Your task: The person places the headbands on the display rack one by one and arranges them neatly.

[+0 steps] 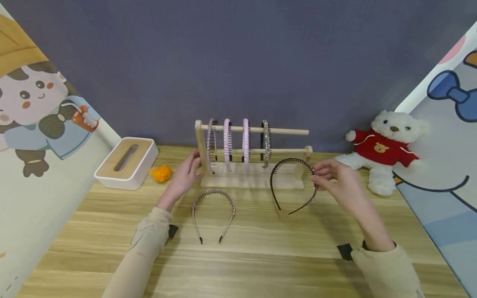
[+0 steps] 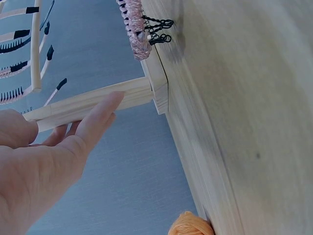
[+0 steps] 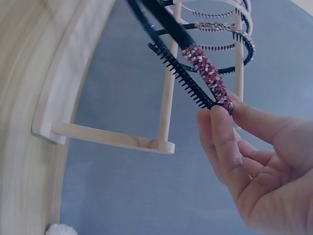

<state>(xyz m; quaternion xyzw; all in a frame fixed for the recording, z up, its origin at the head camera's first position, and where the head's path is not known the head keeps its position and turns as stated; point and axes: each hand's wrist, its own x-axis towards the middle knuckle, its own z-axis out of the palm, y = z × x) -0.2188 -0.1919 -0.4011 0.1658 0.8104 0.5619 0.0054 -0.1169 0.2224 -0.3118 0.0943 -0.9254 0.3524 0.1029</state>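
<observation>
My right hand (image 1: 340, 182) pinches a black headband (image 3: 206, 68) with red and silver beads and inner comb teeth between thumb and fingers. It hangs in front of the right end of a wooden headband rack (image 1: 253, 181). Over the upper bar hang a pale pink beaded headband (image 1: 209, 145), two lilac headbands and a silver-sparkled black headband (image 1: 266, 142). Around the rack's left post (image 2: 132, 93), my left hand (image 1: 184, 177) holds on with thumb and fingers. Another pinkish beaded headband (image 1: 213, 192) lies on the table before the rack.
A white tissue box (image 1: 112, 182) with a wooden lid stands at the left, beside an orange bundle (image 1: 161, 173). At the right sits a white teddy bear (image 1: 385, 147) in a red sweater. A dark wall (image 1: 238, 62) rises behind the wooden table (image 1: 261, 256).
</observation>
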